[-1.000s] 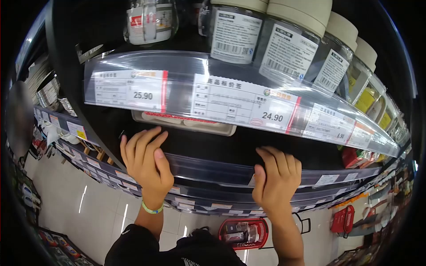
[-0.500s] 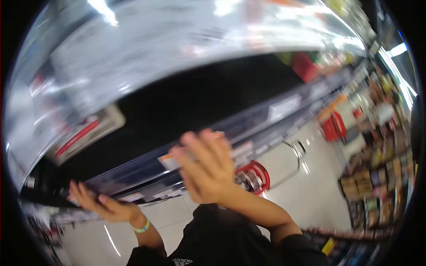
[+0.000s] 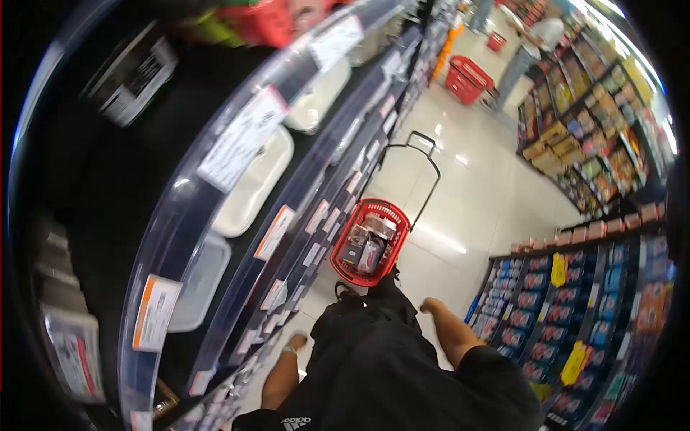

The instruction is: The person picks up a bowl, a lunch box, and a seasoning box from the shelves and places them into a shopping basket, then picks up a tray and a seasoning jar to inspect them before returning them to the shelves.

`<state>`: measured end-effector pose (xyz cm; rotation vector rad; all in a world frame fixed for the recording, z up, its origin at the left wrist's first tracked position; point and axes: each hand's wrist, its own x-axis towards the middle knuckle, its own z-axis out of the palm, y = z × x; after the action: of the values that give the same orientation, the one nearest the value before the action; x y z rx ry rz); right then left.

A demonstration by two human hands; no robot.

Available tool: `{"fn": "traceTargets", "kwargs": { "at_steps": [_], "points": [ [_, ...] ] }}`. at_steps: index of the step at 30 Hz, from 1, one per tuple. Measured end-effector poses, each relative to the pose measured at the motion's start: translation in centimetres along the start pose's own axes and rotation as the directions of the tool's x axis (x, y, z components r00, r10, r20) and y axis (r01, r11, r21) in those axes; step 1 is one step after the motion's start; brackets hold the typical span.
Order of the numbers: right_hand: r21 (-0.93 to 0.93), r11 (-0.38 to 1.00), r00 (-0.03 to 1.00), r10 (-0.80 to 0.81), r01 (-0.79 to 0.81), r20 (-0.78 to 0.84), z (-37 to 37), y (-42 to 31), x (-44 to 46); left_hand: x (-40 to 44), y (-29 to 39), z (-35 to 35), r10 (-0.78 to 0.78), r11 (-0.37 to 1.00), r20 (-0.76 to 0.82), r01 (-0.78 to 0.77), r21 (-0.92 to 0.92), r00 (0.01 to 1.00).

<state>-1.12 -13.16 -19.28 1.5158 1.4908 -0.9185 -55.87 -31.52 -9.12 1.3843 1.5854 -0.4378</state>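
My left hand (image 3: pixel 296 340) hangs low on the left side of my body, near the shelf edges. It is small and partly turned away, so its fingers do not show clearly; a pale band circles the wrist. My right hand (image 3: pixel 430 306) is down by my right side, over the floor, its fingers also hard to make out. Between and beyond the hands stands a red shopping basket (image 3: pixel 346 270) with a long black handle (image 3: pixel 434 154). Several packaged items (image 3: pixel 371 253) lie inside it. Neither hand touches the basket.
Store shelves with price labels (image 3: pixel 242 138) run along my left, holding white trays (image 3: pixel 255 188) and boxed goods (image 3: pixel 72 345). Stocked shelves (image 3: pixel 560 309) stand on the right. Farther down the aisle are another red basket (image 3: pixel 467 80) and a person (image 3: pixel 535 43).
Both hands have dropped from the shelf front to my sides. My view has swung right, bringing the basket and the aisle into the middle.
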Motion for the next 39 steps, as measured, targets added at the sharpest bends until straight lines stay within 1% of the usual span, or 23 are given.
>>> {"fn": "traceTargets", "kwargs": {
  "at_steps": [1,2,3,4,5,7,8,9,10,11,12,13,14,15,17,19,21,25,28,31,33,36,39],
  "points": [
    [0.019,1.0,0.992,-0.025,0.023,0.122,-5.1,-0.1,-9.7,-1.7,-1.6,2.3,0.027,0.983,0.263,-0.073,0.168,0.965],
    [0.173,0.951,0.961,-0.27,0.257,0.057,-3.4,2.4,-9.8,-3.3,-2.7,4.8,0.034,0.966,0.438,-0.143,0.217,0.898],
    [0.202,0.952,0.965,-0.248,0.228,0.08,-2.9,3.1,-12.0,-2.9,-4.3,8.6,0.123,0.985,0.246,-0.148,0.086,0.961],
    [0.582,0.807,0.989,-0.147,0.102,0.03,-2.9,3.5,-14.2,-4.0,-2.6,8.5,0.209,0.977,0.03,-0.208,-0.042,0.977],
    [0.859,0.513,0.999,-0.029,-0.008,0.027,-2.6,3.7,-15.6,-5.0,-1.4,8.3,0.281,0.944,-0.176,-0.305,-0.126,0.943],
    [0.912,0.41,0.999,-0.019,-0.021,0.032,-0.3,3.8,-16.7,-3.0,-3.1,10.2,0.147,0.944,-0.16,-0.187,-0.273,0.976],
    [0.949,0.285,0.99,0.066,-0.136,0.122,0.0,3.4,-16.9,-3.0,-3.0,9.7,0.08,0.93,-0.151,-0.128,-0.343,0.985],
    [0.96,0.151,0.966,0.139,-0.237,0.216,0.4,3.1,-16.8,-6.2,1.0,4.0,-0.028,0.832,-0.15,-0.06,-0.552,0.988],
    [0.946,0.114,0.95,0.108,-0.303,0.292,0.7,2.5,-16.5,-6.6,4.5,-0.7,0.086,0.867,-0.202,-0.173,-0.467,0.976],
    [0.927,0.23,0.955,0.078,-0.296,0.285,0.7,1.5,-16.5,-1.2,0.1,5.2,-0.12,0.766,-0.269,-0.083,-0.638,0.956],
    [0.884,0.431,0.979,-0.001,-0.184,0.204,0.0,0.6,-16.5,-1.8,4.4,-0.7,-0.043,0.945,-0.217,-0.03,-0.324,0.975],
    [0.797,0.602,0.985,-0.098,-0.053,0.139,-1.1,0.0,-16.4,1.0,4.9,-1.8,-0.081,0.768,-0.132,-0.022,-0.64,0.988],
    [0.67,0.738,0.993,-0.118,0.077,0.015,-1.0,-0.4,-14.6,2.8,6.8,-4.0,-0.076,0.885,-0.203,-0.028,-0.464,0.976],
    [0.507,0.841,0.982,-0.161,0.19,-0.101,-0.6,-0.5,-12.5,3.9,8.8,-6.2,-0.047,0.762,-0.286,-0.15,-0.63,0.957],
    [0.455,0.876,0.983,-0.108,0.164,-0.146,-2.8,-0.7,-10.0,5.6,12.5,-10.7,-0.102,0.492,-0.089,-0.028,-0.87,0.991],
    [0.664,0.702,0.963,-0.131,0.258,-0.236,-5.6,0.2,-8.0,6.3,16.6,-15.5,-0.029,0.461,-0.098,-0.073,-0.884,0.995],
    [0.906,0.391,0.985,-0.111,0.163,-0.129,-10.5,0.5,-7.4,7.8,19.1,-17.9,-0.035,0.454,-0.09,-0.064,-0.889,0.995],
    [0.92,0.361,0.988,-0.068,0.155,-0.14,-15.6,0.9,-3.6,11.9,20.1,-17.8,-0.06,0.539,0.028,0.056,-0.841,0.998],
    [0.884,0.45,0.992,-0.049,0.128,-0.119,-17.6,-0.1,-0.2,15.7,19.2,-15.4,-0.122,0.618,0.17,0.208,-0.758,0.978],
    [0.858,0.502,0.991,-0.127,0.106,-0.048,-19.0,-2.2,2.7,19.9,20.2,-14.7,-0.082,0.762,0.197,0.189,-0.619,0.977],
    [0.831,0.545,0.989,-0.142,0.114,-0.043,-18.4,-4.1,5.4,23.7,21.3,-13.9,-0.058,0.729,0.166,0.155,-0.667,0.984],
    [0.752,0.641,0.983,-0.178,0.155,-0.051,-19.3,-7.1,8.0,29.9,23.0,-13.7,-0.099,0.528,0.293,0.3,-0.794,0.951],
    [0.674,0.724,0.974,-0.225,0.15,0.024,-17.8,-9.7,11.4,37.0,23.5,-11.7,-0.121,0.57,0.265,0.285,-0.77,0.957]
  ]
}}
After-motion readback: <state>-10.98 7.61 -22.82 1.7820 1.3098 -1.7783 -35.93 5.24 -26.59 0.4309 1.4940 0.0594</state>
